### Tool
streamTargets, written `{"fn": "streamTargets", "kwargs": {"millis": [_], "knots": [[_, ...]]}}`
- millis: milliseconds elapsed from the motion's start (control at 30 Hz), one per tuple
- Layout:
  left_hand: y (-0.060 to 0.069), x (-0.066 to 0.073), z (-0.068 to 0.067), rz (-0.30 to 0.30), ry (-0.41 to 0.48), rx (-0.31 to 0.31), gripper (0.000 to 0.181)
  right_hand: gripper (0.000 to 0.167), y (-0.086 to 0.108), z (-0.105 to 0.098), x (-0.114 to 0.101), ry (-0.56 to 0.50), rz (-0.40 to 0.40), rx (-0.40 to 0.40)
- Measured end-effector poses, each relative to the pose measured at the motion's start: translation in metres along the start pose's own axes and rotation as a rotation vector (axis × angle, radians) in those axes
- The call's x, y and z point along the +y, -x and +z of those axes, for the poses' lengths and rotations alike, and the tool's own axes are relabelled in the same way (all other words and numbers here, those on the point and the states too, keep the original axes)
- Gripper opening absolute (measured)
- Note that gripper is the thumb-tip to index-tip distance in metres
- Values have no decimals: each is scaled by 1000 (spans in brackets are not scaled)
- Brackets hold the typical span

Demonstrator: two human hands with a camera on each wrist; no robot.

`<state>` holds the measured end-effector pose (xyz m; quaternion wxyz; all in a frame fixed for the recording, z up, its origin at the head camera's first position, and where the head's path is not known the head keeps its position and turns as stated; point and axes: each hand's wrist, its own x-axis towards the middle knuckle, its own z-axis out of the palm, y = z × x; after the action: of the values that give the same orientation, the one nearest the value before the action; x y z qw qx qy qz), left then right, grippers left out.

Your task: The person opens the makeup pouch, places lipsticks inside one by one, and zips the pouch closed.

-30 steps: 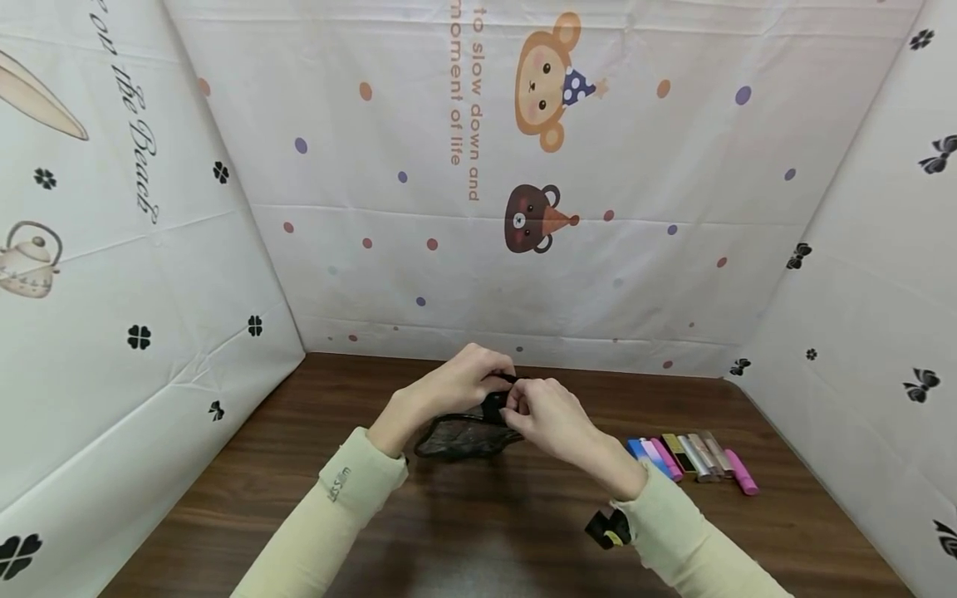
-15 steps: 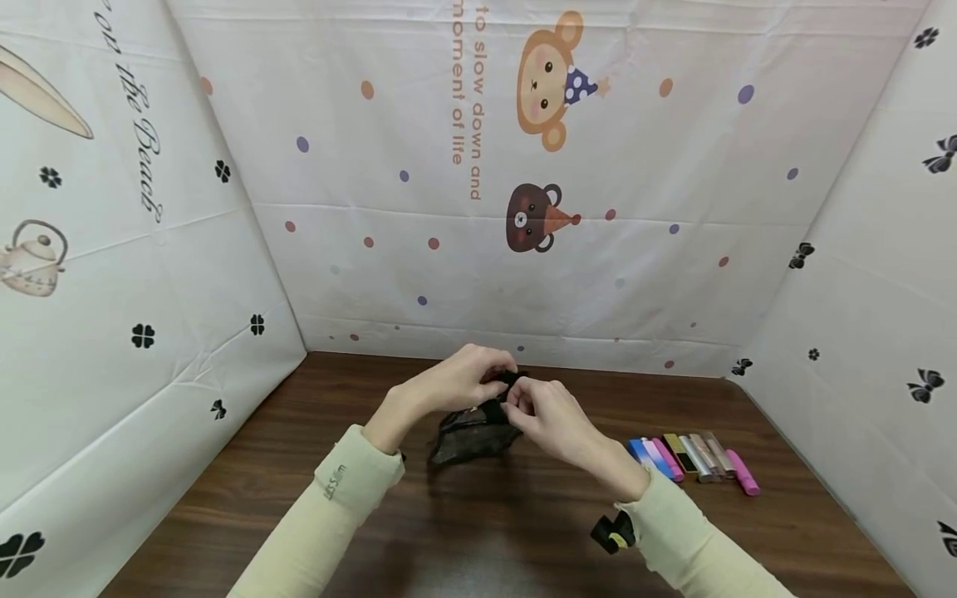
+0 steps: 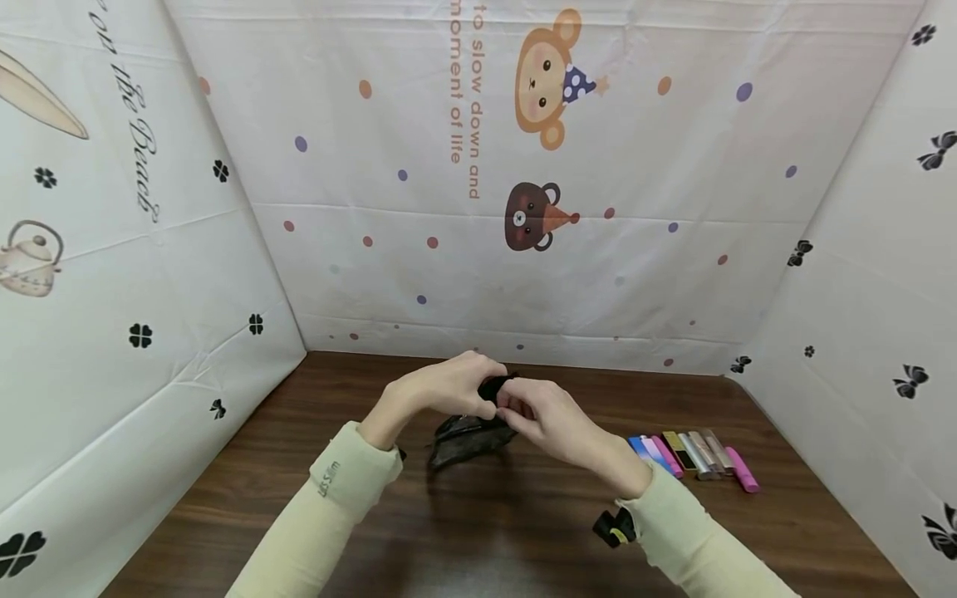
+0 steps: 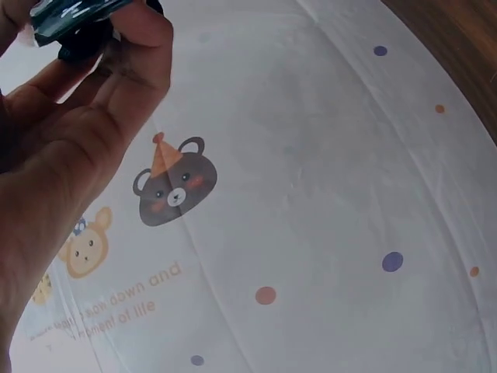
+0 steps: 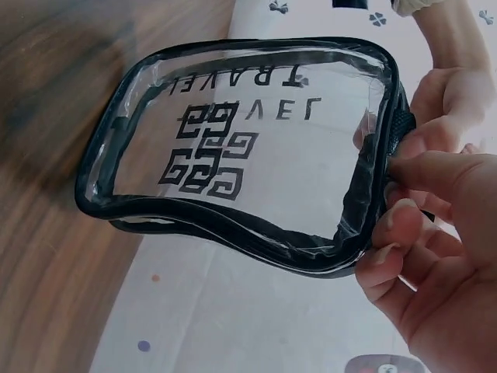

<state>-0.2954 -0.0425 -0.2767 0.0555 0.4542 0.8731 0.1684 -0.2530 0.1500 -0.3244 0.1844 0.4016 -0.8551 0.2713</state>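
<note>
A clear pouch with black edging and black lettering, the transparent bag (image 5: 272,155), fills much of the right wrist view; in the head view the pouch (image 3: 467,440) hangs tilted below both hands. My left hand (image 3: 449,386) grips its black upper end, thumb toward the right hand. My right hand (image 3: 553,419) pinches the same end with thumb and curled fingers, the fingertips of the two hands close together. The left wrist view shows the left hand (image 4: 85,116) at a dark glossy edge of the pouch (image 4: 78,15). The exact pinched part is hidden.
On the brown table (image 3: 374,515), several small tubes and boxes (image 3: 695,455) lie in a row at the right, with a pink tube (image 3: 742,470) at the end. Printed white cloth (image 3: 404,274) stands behind and on both sides. A black device (image 3: 615,527) is at the right cuff.
The pouch has turned and its lower part looks narrower than a second ago. The left thumb has moved slightly down, and both hands have drawn closer together, still holding the pouch.
</note>
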Motion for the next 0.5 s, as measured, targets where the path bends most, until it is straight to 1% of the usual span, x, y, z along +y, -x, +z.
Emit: {"fn": "streamTargets", "kwargs": {"millis": [100,167,233,333,433,500], "knots": [[1,-1,-2,26,21,3,7,10,0,2,0,96,-98,50],[2,-2,-2,32,36,0,6,10,1,4,1,161,-157,84],[3,-3,-3,32,49,-4,6,7,2,5,2,218,-208,112],[3,-4,-5,30,55,-12,7,1,2,5,2,273,-257,143],[4,-4,-5,33,57,-14,9,4,1,5,2,300,-279,150],[4,-4,-5,32,60,-12,11,4,0,5,1,302,-279,148]]}}
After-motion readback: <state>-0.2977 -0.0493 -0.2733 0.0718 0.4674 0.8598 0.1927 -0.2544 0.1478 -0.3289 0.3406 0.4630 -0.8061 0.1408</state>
